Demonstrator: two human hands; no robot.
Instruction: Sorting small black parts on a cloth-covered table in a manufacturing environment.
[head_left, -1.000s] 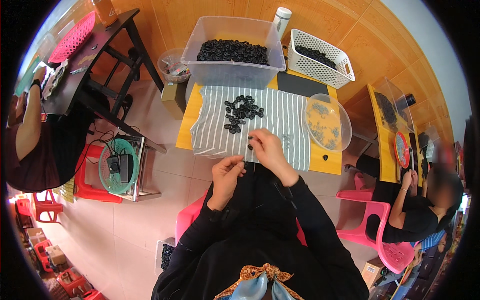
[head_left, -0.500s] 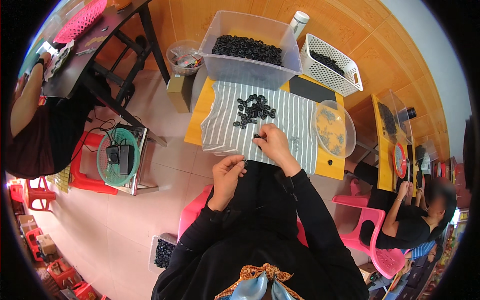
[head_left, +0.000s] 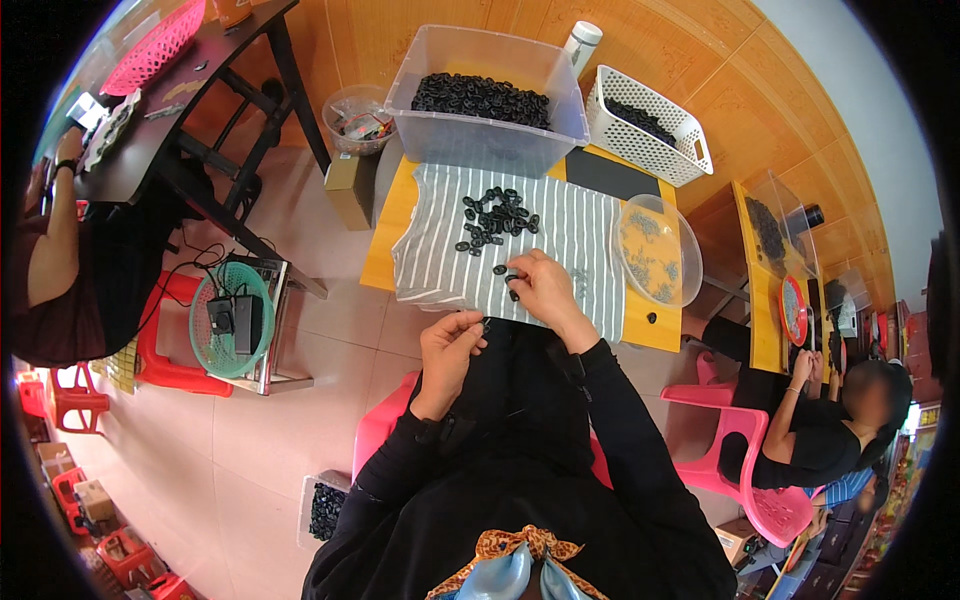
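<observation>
My right hand rests on the grey-and-white striped cloth, thumb and fingers pinched on a small black oval piece. Another black oval piece lies just left of the fingertips. Farther back on the cloth is a loose pile of shiny black oval pieces. Off the cloth's near edge, over my lap, my left hand is closed in a pinch. Something tiny shows at its fingertips, too small to name.
Behind the cloth stands a clear plastic bin of black pieces, beside a white perforated basket. A round clear tray with small greyish bits sits at right. A person works at another table; a pink chair stands between us.
My right fingers have shifted slightly at the cloth's near part, and black pieces beside them now show more clearly. My left hand keeps its pinch. The whole view has shifted a little.
</observation>
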